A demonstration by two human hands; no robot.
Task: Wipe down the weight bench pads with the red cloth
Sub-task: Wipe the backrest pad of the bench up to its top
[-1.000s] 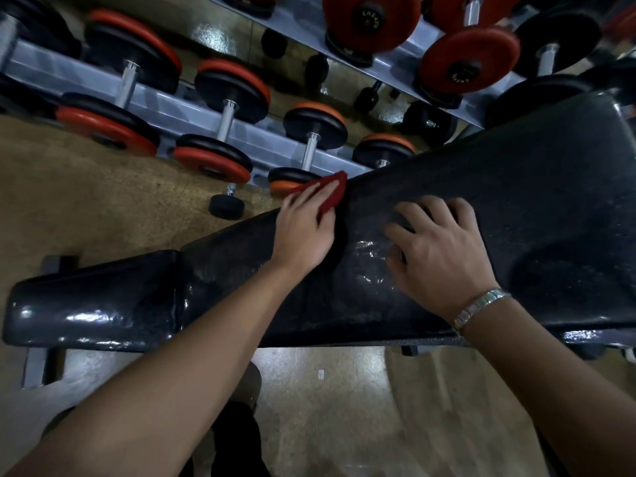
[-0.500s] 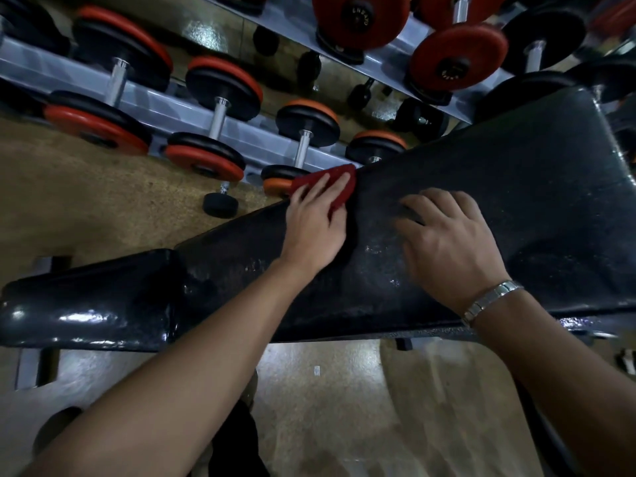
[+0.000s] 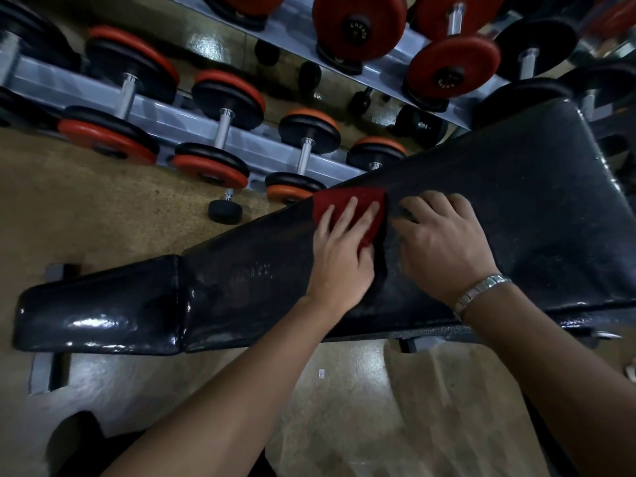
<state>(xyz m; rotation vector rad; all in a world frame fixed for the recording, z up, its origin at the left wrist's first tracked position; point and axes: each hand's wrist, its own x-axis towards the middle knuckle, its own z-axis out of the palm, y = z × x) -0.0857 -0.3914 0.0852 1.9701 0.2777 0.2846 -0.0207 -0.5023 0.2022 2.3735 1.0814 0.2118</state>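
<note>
1. Contact: left hand (image 3: pixel 340 256) lies flat, fingers straight and spread, pressing the red cloth (image 3: pixel 347 208) onto the far edge of the long back pad (image 3: pixel 516 208).
2. Right hand (image 3: pixel 444 246) sits just beside it, fingers loosely bent on the pad, holding nothing.
3. Midway, I'd judge: damp streaks glint near the hands, the seat pad (image 3: pixel 103 304) shines, but the wide right end looks dull, likely unwiped.
</note>
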